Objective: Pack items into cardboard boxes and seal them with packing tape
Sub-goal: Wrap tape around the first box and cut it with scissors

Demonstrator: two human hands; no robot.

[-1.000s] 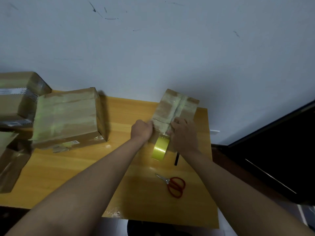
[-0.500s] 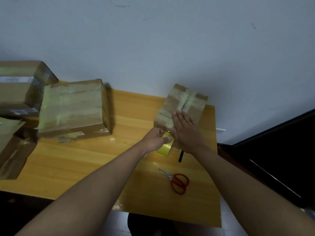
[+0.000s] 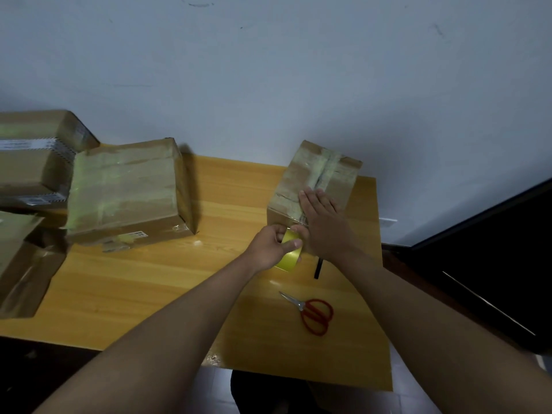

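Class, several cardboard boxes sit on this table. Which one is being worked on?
The small box at the table's far right: the right hand lies flat on its taped top; the others sit untouched at left.

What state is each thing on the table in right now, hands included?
small box: flaps shut, tape along top seam
tape roll: gripped at box's near edge
left hand: holds the roll
right hand: flat, pressing box top
scissors: lying on table, unused
large box: closed, taped

Yellow tape roll, red-handled scissors, brown cardboard boxes, honey-coloured wooden table, pale wall.
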